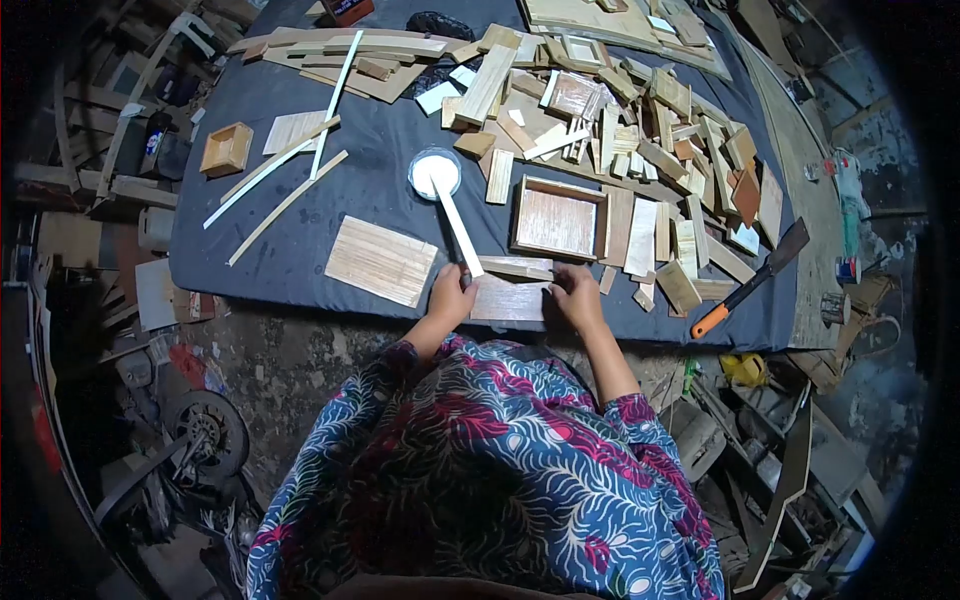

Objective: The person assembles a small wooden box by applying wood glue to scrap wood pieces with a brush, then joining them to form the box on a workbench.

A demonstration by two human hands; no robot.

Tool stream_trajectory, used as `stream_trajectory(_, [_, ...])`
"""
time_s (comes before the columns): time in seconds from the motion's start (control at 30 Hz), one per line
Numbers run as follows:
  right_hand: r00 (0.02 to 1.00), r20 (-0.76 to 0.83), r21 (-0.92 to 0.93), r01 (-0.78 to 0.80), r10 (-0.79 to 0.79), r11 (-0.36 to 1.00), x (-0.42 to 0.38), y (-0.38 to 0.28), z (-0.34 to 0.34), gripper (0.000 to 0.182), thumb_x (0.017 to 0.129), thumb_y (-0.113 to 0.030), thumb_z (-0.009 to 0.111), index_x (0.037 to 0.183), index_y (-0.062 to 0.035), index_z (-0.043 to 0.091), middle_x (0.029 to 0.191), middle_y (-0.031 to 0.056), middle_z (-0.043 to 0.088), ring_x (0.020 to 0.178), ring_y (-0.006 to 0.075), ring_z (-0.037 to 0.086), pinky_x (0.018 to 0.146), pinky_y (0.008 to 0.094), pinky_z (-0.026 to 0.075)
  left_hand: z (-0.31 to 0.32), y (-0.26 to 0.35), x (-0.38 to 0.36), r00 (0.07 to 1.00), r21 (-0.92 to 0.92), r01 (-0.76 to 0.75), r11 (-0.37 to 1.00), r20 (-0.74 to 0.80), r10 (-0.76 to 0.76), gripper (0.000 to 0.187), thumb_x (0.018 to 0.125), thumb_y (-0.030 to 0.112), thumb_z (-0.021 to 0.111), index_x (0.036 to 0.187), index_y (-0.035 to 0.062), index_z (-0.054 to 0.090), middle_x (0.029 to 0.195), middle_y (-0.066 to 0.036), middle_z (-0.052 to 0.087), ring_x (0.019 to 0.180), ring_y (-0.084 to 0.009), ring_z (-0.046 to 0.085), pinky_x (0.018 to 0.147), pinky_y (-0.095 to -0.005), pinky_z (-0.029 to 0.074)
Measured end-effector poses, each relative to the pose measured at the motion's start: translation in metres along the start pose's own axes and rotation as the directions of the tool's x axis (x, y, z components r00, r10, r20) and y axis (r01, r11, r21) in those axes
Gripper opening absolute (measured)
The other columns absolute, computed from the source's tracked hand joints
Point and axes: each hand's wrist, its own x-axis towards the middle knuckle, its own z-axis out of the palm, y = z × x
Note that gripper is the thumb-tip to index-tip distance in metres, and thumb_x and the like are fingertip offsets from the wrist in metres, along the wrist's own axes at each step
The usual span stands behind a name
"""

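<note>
A small wooden panel (508, 300) with a narrow wooden strip (515, 268) along its far side lies between my hands at the table's front edge. My left hand (453, 295) is closed on its left end. On the right end my right hand (578, 298) grips with thumb and fingers. How strip and panel join is hard to make out. Beyond my left hand, a round tub of white glue (434, 168) holds a pale flat stick (458, 232), whose near end reaches close to that hand. A flat wooden board (380, 260) lies to the left.
An open wooden box (560, 218) stands just beyond my right hand. Many wood offcuts (620, 130) are heaped behind it. A long blade with an orange handle (710, 320) lies at right. Thin strips (290, 180) and a small wooden box (227, 150) are at left.
</note>
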Motion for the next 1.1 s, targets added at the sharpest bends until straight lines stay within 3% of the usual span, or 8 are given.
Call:
stream_trajectory(0.27, [0.998, -0.068, -0.040, 0.012, -0.014, 0.999, 0.003, 0.014, 0.016, 0.016, 0.068, -0.008, 0.065, 0.082, -0.0009, 0.063, 0.079, 0.0182, 0.055, 0.075, 0.0341, 0.055, 0.068, 0.0362, 0.045, 0.003, -0.001, 0.012, 1.000, 0.079, -0.027, 0.997, 0.012, 0.026, 0.024, 0.071, 0.014, 0.062, 0.091, 0.0032, 0.056, 0.086, -0.014, 0.050, 0.076, -0.0326, 0.053, 0.065, -0.0404, 0.043])
stream_trajectory(0.33, [0.994, -0.098, -0.026, 0.048, -0.050, 0.999, 0.006, 0.009, 0.015, 0.017, 0.068, -0.008, 0.065, 0.083, -0.0008, 0.063, 0.080, 0.0183, 0.057, 0.076, 0.0337, 0.056, 0.069, 0.0363, 0.046, 0.005, -0.005, 0.014, 0.999, 0.149, -0.038, 0.988, -0.006, 0.039, 0.024, 0.073, 0.015, 0.063, 0.095, 0.0048, 0.061, 0.091, -0.016, 0.055, 0.079, -0.0320, 0.056, 0.067, -0.0359, 0.046])
stream_trajectory(0.47, [0.987, -0.153, 0.040, 0.057, -0.050, 0.998, 0.011, 0.008, 0.019, 0.016, 0.068, -0.007, 0.064, 0.083, -0.0007, 0.063, 0.081, 0.0183, 0.058, 0.076, 0.0335, 0.056, 0.068, 0.0359, 0.046, 0.002, 0.005, 0.014, 1.000, 0.112, 0.004, 0.994, 0.005, -0.004, 0.022, 0.073, 0.014, 0.063, 0.093, 0.0038, 0.060, 0.092, -0.016, 0.056, 0.079, -0.0312, 0.057, 0.068, -0.0357, 0.046])
stream_trajectory(0.53, [0.990, -0.105, 0.060, -0.084, 0.090, 0.995, 0.008, 0.005, 0.017, 0.017, 0.069, -0.007, 0.064, 0.085, -0.0004, 0.063, 0.083, 0.0185, 0.058, 0.075, 0.0329, 0.057, 0.068, 0.0357, 0.046, -0.001, 0.009, 0.013, 0.996, -0.011, -0.080, 0.997, -0.037, 0.080, 0.020, 0.074, 0.012, 0.063, 0.091, 0.0025, 0.060, 0.090, -0.015, 0.056, 0.078, -0.0304, 0.057, 0.068, -0.0353, 0.046])
stream_trajectory(0.7, [0.986, -0.159, -0.058, 0.038, -0.047, 0.998, 0.007, 0.010, 0.021, 0.019, 0.068, -0.006, 0.066, 0.085, 0.0003, 0.061, 0.082, 0.0175, 0.058, 0.074, 0.0281, 0.059, 0.065, 0.0329, 0.047, -0.003, 0.009, 0.013, 0.996, -0.012, -0.092, 0.996, -0.017, 0.092, 0.018, 0.074, 0.010, 0.062, 0.090, 0.0017, 0.059, 0.088, -0.014, 0.056, 0.078, -0.0296, 0.057, 0.068, -0.0342, 0.045])
stream_trajectory(0.8, [0.990, -0.111, 0.045, -0.084, 0.089, 0.995, 0.010, 0.007, 0.022, 0.019, 0.068, -0.005, 0.065, 0.086, -0.0005, 0.060, 0.081, 0.0165, 0.057, 0.072, 0.0298, 0.057, 0.064, 0.0336, 0.046, -0.005, 0.012, 0.013, 0.996, -0.030, -0.088, 0.996, -0.007, 0.088, 0.017, 0.073, 0.009, 0.062, 0.088, 0.0014, 0.058, 0.088, -0.014, 0.056, 0.079, -0.0294, 0.057, 0.068, -0.0338, 0.045])
stream_trajectory(0.87, [0.988, -0.123, -0.069, 0.086, -0.094, 0.994, 0.011, 0.008, 0.022, 0.019, 0.069, -0.003, 0.063, 0.087, -0.0009, 0.060, 0.080, 0.0157, 0.055, 0.071, 0.0307, 0.056, 0.063, 0.0341, 0.046, -0.009, 0.016, 0.015, 0.996, -0.063, -0.085, 0.994, -0.002, 0.085, 0.016, 0.073, 0.008, 0.062, 0.088, 0.0011, 0.057, 0.088, -0.015, 0.056, 0.079, -0.0293, 0.057, 0.068, -0.0339, 0.045])
stream_trajectory(1.1, [0.986, -0.159, -0.027, 0.052, -0.056, 0.998, 0.012, 0.001, 0.024, 0.019, 0.070, 0.001, 0.061, 0.088, -0.0006, 0.059, 0.084, 0.0169, 0.056, 0.074, 0.0310, 0.056, 0.065, 0.0349, 0.045, -0.008, 0.004, 0.019, 0.986, -0.025, -0.164, 0.986, 0.008, 0.164, 0.018, 0.073, 0.007, 0.062, 0.088, -0.0001, 0.057, 0.085, -0.014, 0.058, 0.079, -0.0281, 0.057, 0.069, -0.0340, 0.046])
